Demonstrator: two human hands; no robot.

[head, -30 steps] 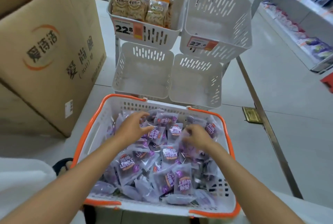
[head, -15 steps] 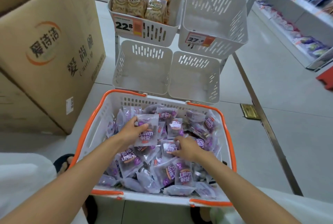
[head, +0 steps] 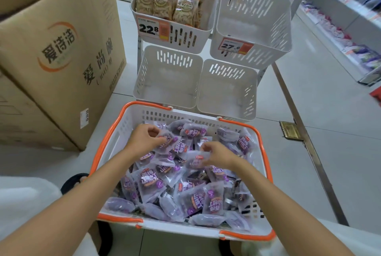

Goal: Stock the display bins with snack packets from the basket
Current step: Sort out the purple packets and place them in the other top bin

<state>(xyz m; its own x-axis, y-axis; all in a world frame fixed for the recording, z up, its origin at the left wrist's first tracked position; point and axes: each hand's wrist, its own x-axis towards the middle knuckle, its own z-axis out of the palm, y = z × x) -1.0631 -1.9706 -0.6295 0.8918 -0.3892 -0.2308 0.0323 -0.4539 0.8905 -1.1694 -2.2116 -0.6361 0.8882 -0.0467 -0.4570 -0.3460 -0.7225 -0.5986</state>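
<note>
The right grip (head: 216, 153) had just pinched a packet (head: 196, 159) too, the left grip (head: 144, 138) clutching another, ready for the bins (head: 175, 58).

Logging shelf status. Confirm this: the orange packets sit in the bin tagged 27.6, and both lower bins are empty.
Wrong bin. The head view shows the orange packets in the bin tagged 22.8, not 27.6. The lower left bin and lower right bin are empty, as stated.
</note>
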